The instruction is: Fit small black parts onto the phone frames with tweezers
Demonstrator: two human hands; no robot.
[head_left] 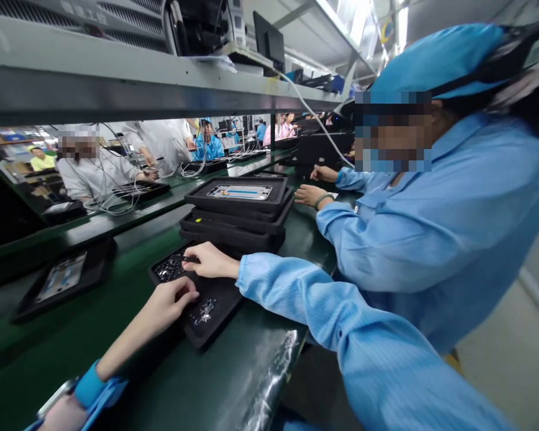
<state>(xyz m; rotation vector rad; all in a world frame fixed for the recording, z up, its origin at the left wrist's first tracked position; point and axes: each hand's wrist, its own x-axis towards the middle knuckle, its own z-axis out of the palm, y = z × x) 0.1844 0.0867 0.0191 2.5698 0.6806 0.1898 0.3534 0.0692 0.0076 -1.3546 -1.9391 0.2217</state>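
A black tray [222, 320] on the bench holds a pile of small dark, shiny parts [167, 268] at its far left and a few small silvery pieces [204, 311] nearer me. My right hand [212, 261] is over the far side of the tray, its fingers pinched on a small dark piece [191, 259] beside the pile. Close by, my left hand [173, 302] hovers at the tray's left edge, with thumb and fingers curled together. Whatever those left fingertips hold, if anything, is too small to make out.
Behind the tray rises a stack of black trays [233, 230], the top one carrying a phone frame [240, 191]. Another tray with a phone frame [63, 276] lies left. A co-worker in blue [413, 239] sits close on my right. A metal shelf [117, 90] spans overhead.
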